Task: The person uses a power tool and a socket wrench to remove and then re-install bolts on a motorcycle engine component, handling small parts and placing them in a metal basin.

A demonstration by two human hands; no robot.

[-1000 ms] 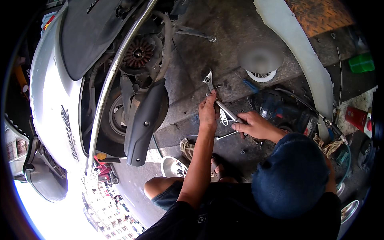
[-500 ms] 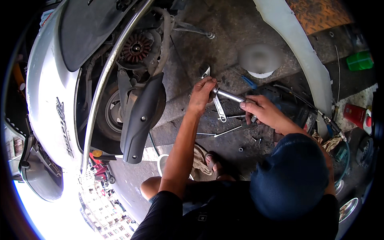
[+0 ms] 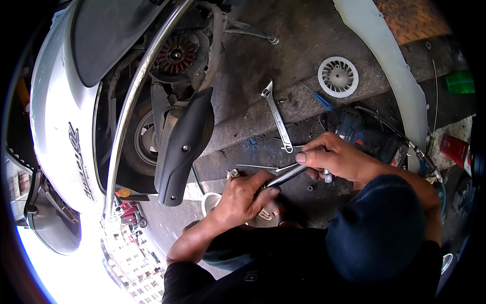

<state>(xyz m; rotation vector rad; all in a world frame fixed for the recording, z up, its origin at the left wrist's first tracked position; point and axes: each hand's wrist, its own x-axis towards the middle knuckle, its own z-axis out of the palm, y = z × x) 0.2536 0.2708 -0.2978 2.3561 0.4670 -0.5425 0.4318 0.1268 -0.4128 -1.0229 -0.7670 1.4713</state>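
Note:
My left hand (image 3: 246, 196) is closed round one end of a shiny steel socket wrench (image 3: 288, 175), close to my body. The fingers of my right hand (image 3: 331, 158) grip its other end, and a short chrome socket (image 3: 327, 177) shows just below them. The wrench slants between both hands above the dark ground. Beyond them an adjustable wrench (image 3: 277, 121) lies on the ground, jaw pointing away from me. The undersides of both hands are hidden.
A silver scooter stands at left, its exposed stator coil (image 3: 177, 54) and black muffler cover (image 3: 185, 147) facing me. A pale fan wheel (image 3: 324, 81), a blue-handled screwdriver (image 3: 323, 101) and a power tool (image 3: 349, 126) lie ahead. A red bottle (image 3: 454, 148) stands at right.
Both hands have come nearer my body with the socket wrench, the left hand moving most. The adjustable wrench, partly covered by my left hand before, now shows fully. The view has shifted slightly.

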